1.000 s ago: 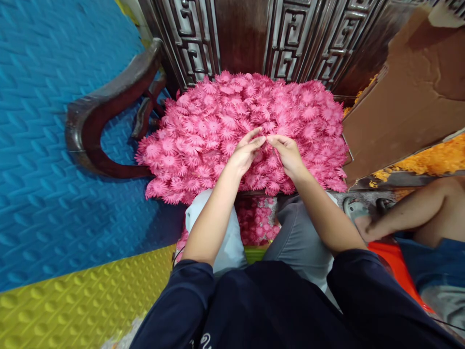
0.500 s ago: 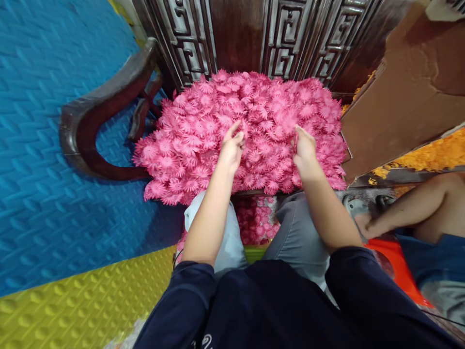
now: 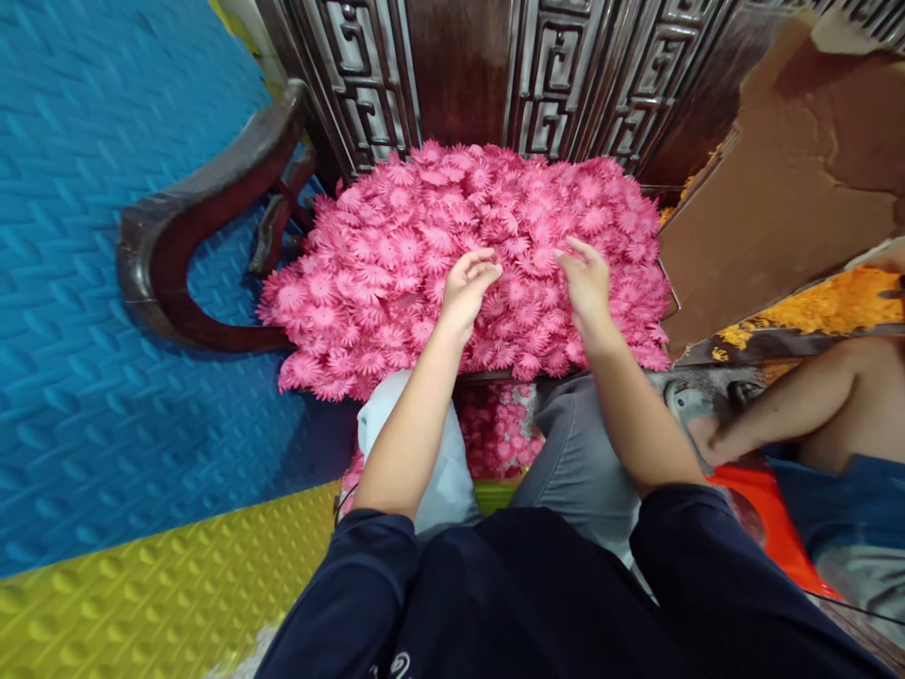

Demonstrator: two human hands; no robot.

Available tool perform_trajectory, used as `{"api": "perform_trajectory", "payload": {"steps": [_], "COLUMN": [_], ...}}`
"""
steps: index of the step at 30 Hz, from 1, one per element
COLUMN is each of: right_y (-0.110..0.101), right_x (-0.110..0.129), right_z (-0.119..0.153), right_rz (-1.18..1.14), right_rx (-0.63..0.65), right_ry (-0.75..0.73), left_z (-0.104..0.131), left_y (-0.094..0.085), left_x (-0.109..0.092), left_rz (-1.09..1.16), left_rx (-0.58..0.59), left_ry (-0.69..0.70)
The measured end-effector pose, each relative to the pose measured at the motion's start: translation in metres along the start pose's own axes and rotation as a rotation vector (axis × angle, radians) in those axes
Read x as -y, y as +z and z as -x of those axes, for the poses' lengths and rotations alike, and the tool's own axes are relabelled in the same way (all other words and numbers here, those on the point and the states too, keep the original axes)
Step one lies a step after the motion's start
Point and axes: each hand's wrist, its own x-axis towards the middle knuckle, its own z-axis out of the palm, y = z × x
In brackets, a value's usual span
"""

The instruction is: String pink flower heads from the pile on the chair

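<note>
A thick heap of pink artificial flower heads point(image 3: 396, 255) lies beneath and around both hands. My left hand point(image 3: 468, 288) hovers over the middle of the heap, thumb and fingers curved with a small gap between their tips. Right of it, my right hand point(image 3: 586, 283) is also above the flowers, its thumb and forefinger apart and turned toward the left hand. I see nothing held in either hand. Whether the fingertips touch the flowers beneath, I cannot tell.
A dark curved wooden armrest point(image 3: 170, 273) stands left of the heap, by a blue textured mat point(image 3: 63, 283). Brown cardboard point(image 3: 770, 207) walls off the right side, with orange flowers point(image 3: 820, 304) beyond. Another person's leg point(image 3: 798, 401) is at right. Carved dark wood point(image 3: 459, 75) stands behind.
My left hand has shifted right and turned inward. My right hand's fingers have spread and point more to the left; the pink blur by its fingertips is gone.
</note>
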Motion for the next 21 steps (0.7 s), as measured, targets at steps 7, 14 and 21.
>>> {"api": "perform_trajectory", "payload": {"steps": [7, 14, 21], "right_y": [0.035, 0.037, 0.035], "right_x": [0.035, 0.04, 0.041], "right_z": [0.034, 0.034, 0.035], "right_rz": [-0.189, -0.275, -0.27], "right_rx": [0.27, 0.281, 0.283], "right_ry": [0.067, 0.11, 0.094], "left_z": [0.001, 0.007, 0.006], "left_y": [0.0, 0.003, 0.003], "left_x": [0.0, -0.006, -0.005], "left_rz": [0.097, 0.12, 0.175], "left_rx": [0.085, 0.096, 0.114], "left_ry": [-0.088, -0.147, -0.171]}}
